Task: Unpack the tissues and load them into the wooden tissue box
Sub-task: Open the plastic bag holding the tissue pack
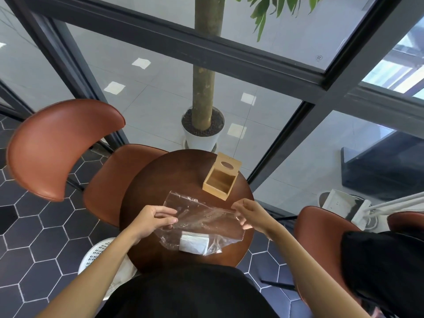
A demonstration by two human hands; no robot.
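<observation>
A clear plastic bag [202, 216] lies across the near half of the round dark wooden table [160, 180]. A white stack of tissues [193, 243] sits inside the bag at its near end. My left hand [153, 220] pinches the bag's left edge. My right hand [249, 214] pinches its right edge. The bag is stretched between the two hands. Beyond them, at the table's far right, stands the light wooden tissue box [220, 183], empty, with its lid [228, 165] tipped up and showing an oval slot.
Brown leather chairs stand at the left [57, 145], behind the table [110, 180] and at the right [321, 230]. A white perforated basket [96, 255] sits on the floor by my left arm. A potted tree [203, 127] stands past the table by the glass wall.
</observation>
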